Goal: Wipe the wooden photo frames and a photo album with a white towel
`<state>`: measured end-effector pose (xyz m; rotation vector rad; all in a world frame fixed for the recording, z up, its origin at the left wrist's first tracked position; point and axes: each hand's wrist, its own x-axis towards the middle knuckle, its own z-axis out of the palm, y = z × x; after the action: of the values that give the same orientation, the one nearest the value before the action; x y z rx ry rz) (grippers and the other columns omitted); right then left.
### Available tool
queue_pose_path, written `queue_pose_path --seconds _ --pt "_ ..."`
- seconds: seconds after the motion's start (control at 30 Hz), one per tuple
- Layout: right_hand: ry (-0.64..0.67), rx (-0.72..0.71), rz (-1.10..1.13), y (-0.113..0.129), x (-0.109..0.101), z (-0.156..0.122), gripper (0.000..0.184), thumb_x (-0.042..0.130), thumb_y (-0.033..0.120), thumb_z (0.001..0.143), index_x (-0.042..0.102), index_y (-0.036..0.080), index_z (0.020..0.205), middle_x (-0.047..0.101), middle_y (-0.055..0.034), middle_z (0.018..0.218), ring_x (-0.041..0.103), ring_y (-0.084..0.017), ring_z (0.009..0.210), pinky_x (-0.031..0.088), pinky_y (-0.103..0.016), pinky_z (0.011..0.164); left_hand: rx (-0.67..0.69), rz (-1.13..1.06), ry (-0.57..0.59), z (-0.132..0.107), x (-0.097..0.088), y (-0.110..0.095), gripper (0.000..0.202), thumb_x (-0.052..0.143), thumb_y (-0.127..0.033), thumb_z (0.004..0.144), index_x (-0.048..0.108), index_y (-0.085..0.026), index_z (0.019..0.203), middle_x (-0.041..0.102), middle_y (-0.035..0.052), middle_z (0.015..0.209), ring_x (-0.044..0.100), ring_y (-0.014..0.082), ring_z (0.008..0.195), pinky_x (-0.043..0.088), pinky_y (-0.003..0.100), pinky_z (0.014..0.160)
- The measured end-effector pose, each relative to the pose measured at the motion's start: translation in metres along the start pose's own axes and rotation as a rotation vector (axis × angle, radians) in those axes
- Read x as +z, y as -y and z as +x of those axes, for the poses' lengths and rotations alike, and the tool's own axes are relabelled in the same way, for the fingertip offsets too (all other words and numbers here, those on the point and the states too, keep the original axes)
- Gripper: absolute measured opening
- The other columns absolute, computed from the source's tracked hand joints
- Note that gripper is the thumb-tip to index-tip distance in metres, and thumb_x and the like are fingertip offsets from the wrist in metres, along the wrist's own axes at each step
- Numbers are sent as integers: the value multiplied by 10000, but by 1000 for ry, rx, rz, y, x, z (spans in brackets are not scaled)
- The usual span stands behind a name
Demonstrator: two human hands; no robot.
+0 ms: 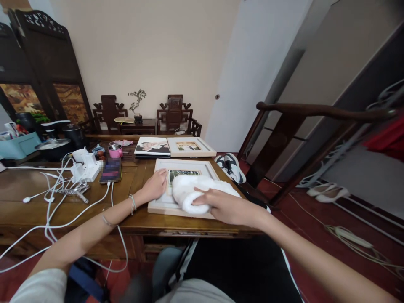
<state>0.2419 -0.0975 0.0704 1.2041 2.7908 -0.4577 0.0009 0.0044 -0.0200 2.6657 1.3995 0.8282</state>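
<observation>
A pale picture frame (pixel 152 207) lies flat near the front edge of the wooden table, with a small photo (pixel 184 172) in its middle. My left hand (pixel 157 184) grips the frame's left side, its fingers bent over the border. A white fluffy cloth (pixel 202 187) is bunched in my right hand (pixel 225 206) and lies over the lower right part of the frame. The cloth covers much of the photo and the right border. Part of my right hand's fingers is sunk in the cloth.
Behind the frame lie a photo album (pixel 152 146) and another framed photo (pixel 193 146). To the left are a phone (pixel 110 170), a power strip (pixel 90 168), tangled white cables and a pink cup (pixel 115 150). A wooden chair (pixel 277 143) and sneakers (pixel 230 167) are at the right.
</observation>
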Motion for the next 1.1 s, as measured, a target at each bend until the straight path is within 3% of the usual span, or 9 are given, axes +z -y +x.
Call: queue_pose_path --seconds 0.1,0.2,0.33,0.43,0.53,0.63,0.77,0.87,1.1 --pt "-103 126 -103 -14 5 36 724 366 -61 698 503 217 1353 343 -70 1507 171 -328 1413 246 -592 1074 1 -46 0 1 -4 -3 405 304 -265 953 499 -93 1263 506 169 1365 405 244 1336 324 426 1139" --pt "-172 225 -181 -17 7 89 746 369 -76 721 465 260 1380 102 -24 1582 82 -421 1403 230 -733 986 -64 -132 -34 2 -10 -8 466 251 -341 981 424 -102 1343 418 150 1449 338 227 1379 289 415 1158" --pt "-171 196 -191 0 2 131 736 345 -71 786 393 292 1424 160 -53 1574 79 -421 1403 226 -764 957 -114 -226 -89 2 -15 -11 504 267 -384 980 358 -112 1394 346 134 1497 282 222 1405 248 425 1172" --pt "-115 157 -177 18 2 119 707 340 -72 782 408 227 1419 332 -133 1503 102 -410 1404 222 -760 961 -167 -250 -70 3 -15 -14 529 266 -404 977 375 -79 1380 355 152 1488 292 225 1400 235 408 1175" --pt "-22 80 -139 26 3 80 714 342 -95 727 505 211 1351 416 -138 1453 111 -376 1414 234 -710 1001 -179 -237 -45 2 -16 -17 534 237 -413 981 420 -65 1342 409 170 1451 348 230 1373 264 405 1165" --pt "41 39 -93 18 1 35 766 331 -112 676 532 223 1334 425 -105 1454 106 -334 1423 220 -650 1054 -90 -162 -41 1 -14 -16 486 236 -393 983 506 -91 1253 501 170 1375 402 245 1338 300 424 1149" --pt "96 142 -93 -1 -9 -1 727 332 -103 678 562 166 1314 554 -127 1337 223 -295 1401 272 -494 1094 -10 -50 -50 0 -5 -6 421 315 -341 963 525 -88 1225 515 182 1355 403 268 1336 314 451 1142" --pt "89 198 -103 5 -13 -1 693 355 -85 690 586 171 1292 592 -138 1286 308 -314 1367 327 -472 1061 -10 -19 -48 2 3 3 389 351 -221 925 516 -67 1243 515 181 1356 414 259 1328 323 444 1139" --pt "-78 -37 -94 60 4 37 642 367 -67 701 602 162 1252 485 -151 1398 236 -366 1387 285 -656 1009 -44 -5 5 6 -3 8 408 323 -147 897 525 -89 1247 523 156 1356 448 236 1302 365 432 1111"
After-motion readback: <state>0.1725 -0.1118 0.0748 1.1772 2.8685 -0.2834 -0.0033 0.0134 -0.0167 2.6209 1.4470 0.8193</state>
